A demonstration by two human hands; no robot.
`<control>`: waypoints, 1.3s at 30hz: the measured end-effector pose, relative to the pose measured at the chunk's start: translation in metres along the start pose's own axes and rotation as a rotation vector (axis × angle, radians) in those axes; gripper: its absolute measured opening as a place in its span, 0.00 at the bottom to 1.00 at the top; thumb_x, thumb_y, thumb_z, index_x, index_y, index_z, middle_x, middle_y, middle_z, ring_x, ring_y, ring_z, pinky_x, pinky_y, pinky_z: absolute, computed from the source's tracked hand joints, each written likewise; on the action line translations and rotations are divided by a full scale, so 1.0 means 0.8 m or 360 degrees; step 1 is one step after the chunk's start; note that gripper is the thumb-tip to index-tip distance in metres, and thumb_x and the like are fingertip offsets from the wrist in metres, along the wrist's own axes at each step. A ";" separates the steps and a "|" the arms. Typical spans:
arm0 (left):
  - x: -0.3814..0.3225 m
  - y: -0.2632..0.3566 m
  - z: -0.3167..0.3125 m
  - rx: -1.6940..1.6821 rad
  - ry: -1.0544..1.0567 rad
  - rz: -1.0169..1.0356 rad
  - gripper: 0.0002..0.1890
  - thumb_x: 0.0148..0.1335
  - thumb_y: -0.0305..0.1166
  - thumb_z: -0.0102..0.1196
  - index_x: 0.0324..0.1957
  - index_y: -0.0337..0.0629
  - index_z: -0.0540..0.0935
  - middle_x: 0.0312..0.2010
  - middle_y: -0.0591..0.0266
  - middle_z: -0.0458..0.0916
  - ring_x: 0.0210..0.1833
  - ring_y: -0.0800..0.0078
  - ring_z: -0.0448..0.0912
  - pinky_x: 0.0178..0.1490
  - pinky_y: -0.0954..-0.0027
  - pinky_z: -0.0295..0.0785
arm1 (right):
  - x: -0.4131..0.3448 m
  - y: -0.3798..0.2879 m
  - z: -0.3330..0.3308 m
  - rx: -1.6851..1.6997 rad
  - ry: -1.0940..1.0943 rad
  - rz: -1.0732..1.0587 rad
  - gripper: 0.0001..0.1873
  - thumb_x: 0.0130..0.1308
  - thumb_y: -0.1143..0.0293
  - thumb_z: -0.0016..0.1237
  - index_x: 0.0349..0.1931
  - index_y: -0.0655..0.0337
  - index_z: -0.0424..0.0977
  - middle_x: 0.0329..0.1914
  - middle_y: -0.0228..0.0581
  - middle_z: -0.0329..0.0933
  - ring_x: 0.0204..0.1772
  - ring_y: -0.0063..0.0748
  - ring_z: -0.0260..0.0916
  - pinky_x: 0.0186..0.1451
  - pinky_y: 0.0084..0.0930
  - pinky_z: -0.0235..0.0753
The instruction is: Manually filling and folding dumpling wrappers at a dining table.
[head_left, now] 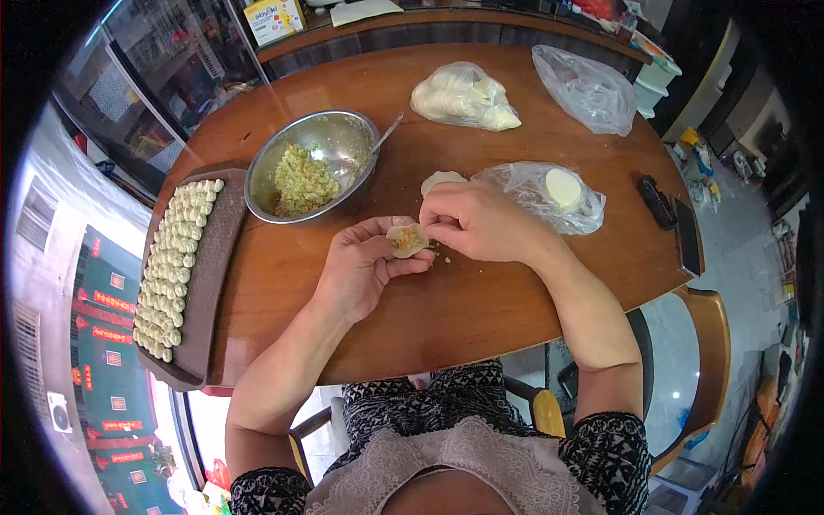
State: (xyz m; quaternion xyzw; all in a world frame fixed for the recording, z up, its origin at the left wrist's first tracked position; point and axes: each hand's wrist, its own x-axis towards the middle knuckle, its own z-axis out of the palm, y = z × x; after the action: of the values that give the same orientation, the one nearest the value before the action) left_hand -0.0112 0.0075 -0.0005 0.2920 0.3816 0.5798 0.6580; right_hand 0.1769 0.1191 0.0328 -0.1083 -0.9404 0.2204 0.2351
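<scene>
My left hand (370, 261) holds a round dough wrapper (408, 241) with chopped filling on it. At the wrapper's right edge are the bent fingers of my right hand (473, 222); whether they pinch it is unclear. Partly behind my right hand lies a stack of flat wrappers (441, 181), or a single one. A steel bowl (351, 138) of chopped vegetable filling (304, 180) stands to the upper left, a spoon handle (390, 132) leaning on its rim. Rows of small filled dumplings (168, 264) cover the left part of a dark tray (217, 257).
A pale dough round (563, 188) rests on a clear plastic bag (515, 177). Farther back are bagged dough pieces (460, 96) and a crumpled plastic bag (582, 90). A black object (656, 203) and a phone (686, 238) lie near the wooden table's right edge.
</scene>
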 end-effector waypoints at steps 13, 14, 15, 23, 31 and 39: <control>0.000 0.001 0.007 0.0065 0.0024 0.0008 0.15 0.64 0.18 0.43 0.51 0.23 0.74 0.44 0.45 0.82 0.43 0.59 0.85 0.49 0.63 0.84 | 0.001 0.000 0.012 0.0088 -0.0023 0.0032 0.06 0.60 0.70 0.53 0.33 0.62 0.75 0.36 0.43 0.77 0.43 0.49 0.75 0.45 0.42 0.73; 0.000 0.001 0.006 0.0073 0.0015 0.0014 0.15 0.64 0.18 0.43 0.52 0.23 0.74 0.44 0.45 0.82 0.44 0.59 0.85 0.49 0.63 0.84 | 0.001 0.000 0.011 0.0093 -0.0012 0.0028 0.06 0.60 0.70 0.53 0.33 0.62 0.75 0.36 0.43 0.77 0.43 0.50 0.75 0.45 0.42 0.73; 0.000 0.000 0.006 0.0081 0.0008 0.0019 0.15 0.64 0.18 0.44 0.52 0.23 0.74 0.45 0.45 0.82 0.44 0.59 0.85 0.49 0.63 0.84 | 0.001 -0.001 0.011 0.0086 -0.0029 0.0049 0.06 0.60 0.70 0.53 0.33 0.62 0.75 0.35 0.43 0.77 0.42 0.50 0.76 0.44 0.42 0.73; 0.000 -0.004 0.004 0.0097 -0.0028 0.0015 0.15 0.64 0.18 0.45 0.52 0.23 0.75 0.44 0.45 0.82 0.45 0.59 0.85 0.50 0.63 0.83 | 0.001 0.000 0.016 0.0057 -0.0040 0.0069 0.07 0.59 0.69 0.54 0.30 0.63 0.74 0.34 0.45 0.77 0.41 0.52 0.76 0.43 0.43 0.73; -0.001 -0.002 0.008 0.0074 -0.0016 0.0009 0.16 0.63 0.18 0.43 0.52 0.23 0.74 0.44 0.44 0.82 0.45 0.57 0.84 0.51 0.61 0.83 | 0.000 0.003 0.018 0.0088 -0.0033 0.0059 0.07 0.62 0.68 0.52 0.32 0.63 0.76 0.35 0.46 0.78 0.41 0.53 0.76 0.44 0.43 0.74; -0.002 0.000 0.008 0.0049 0.0068 0.0027 0.14 0.68 0.24 0.45 0.52 0.25 0.74 0.45 0.44 0.82 0.43 0.57 0.84 0.49 0.62 0.83 | -0.003 0.006 0.015 -0.0009 0.0131 0.0038 0.05 0.64 0.70 0.48 0.35 0.61 0.76 0.37 0.46 0.80 0.44 0.53 0.76 0.46 0.45 0.74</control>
State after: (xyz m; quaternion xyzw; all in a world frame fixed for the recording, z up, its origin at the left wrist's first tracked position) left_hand -0.0057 0.0065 0.0036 0.2927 0.4020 0.5856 0.6402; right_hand 0.1733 0.1183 0.0200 -0.1290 -0.9293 0.2160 0.2706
